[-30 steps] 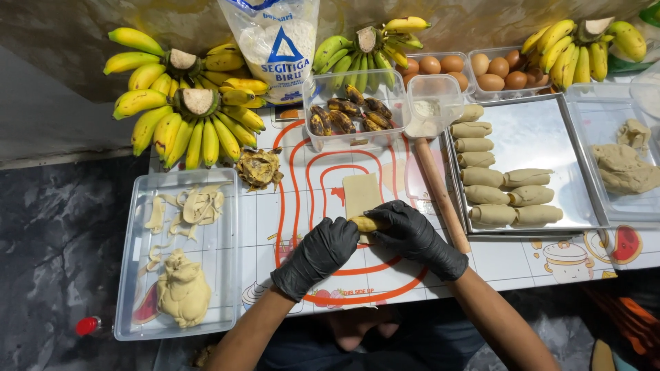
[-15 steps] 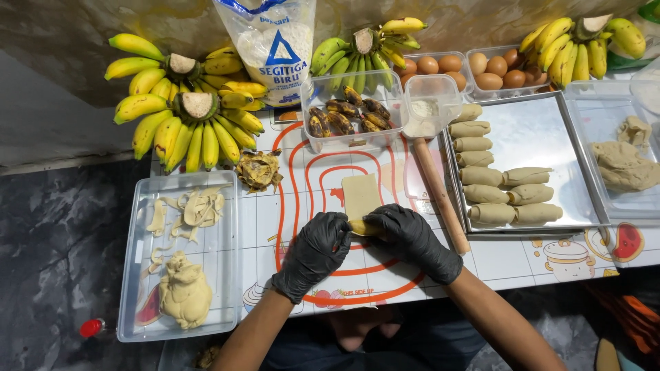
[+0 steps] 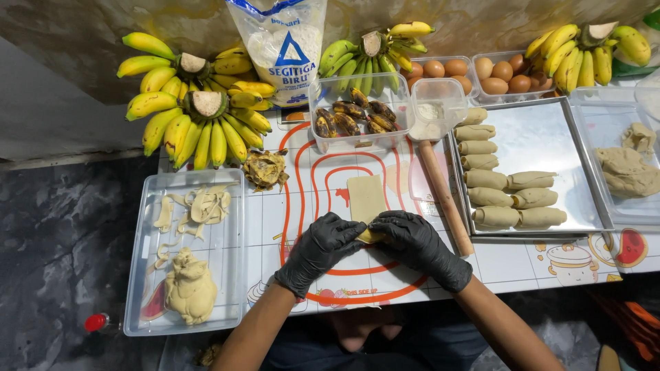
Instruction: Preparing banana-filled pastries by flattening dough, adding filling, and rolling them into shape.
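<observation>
A flat strip of pale dough (image 3: 366,196) lies on the tiled table (image 3: 275,227), running away from me. Both hands wear black gloves. My left hand (image 3: 317,249) and my right hand (image 3: 421,249) meet at the strip's near end, fingertips pinching it around a yellowish piece of filling (image 3: 370,236) that shows between them. The near end of the dough is folded up over the filling.
A wooden rolling pin (image 3: 444,196) lies right of the dough. A metal tray (image 3: 550,137) holds several finished dough rolls (image 3: 512,199). At left a clear tray (image 3: 227,275) holds dough scraps. Behind stand a tub of cooked bananas (image 3: 350,117), banana bunches, eggs and a flour bag.
Both hands have stayed at the near end of the dough, closing in slightly around it. The left hand has shifted a little toward the right hand.
</observation>
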